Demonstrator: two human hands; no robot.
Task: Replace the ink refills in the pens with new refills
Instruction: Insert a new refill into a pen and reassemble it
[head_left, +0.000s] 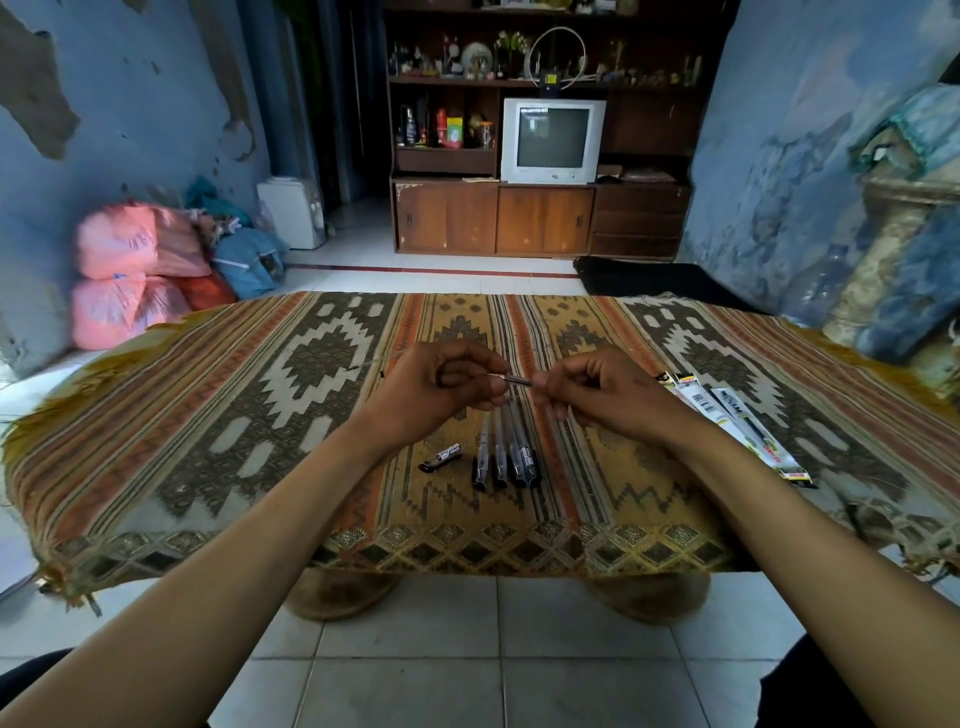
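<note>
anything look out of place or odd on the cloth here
One thing: a loose black pen cap lies askew, apart to the left of the neat row of pens. The refill packets on the right overlap loosely. Nothing looks spilled or broken.

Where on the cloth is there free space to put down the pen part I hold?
Free: the wide stretch of patterned cloth left of the pen cap, and the far strip beyond both hands. A narrower patch lies between the row of pens and the refill packets. Crowded: under the left hand and right hand, and the right side by the packets.
</note>
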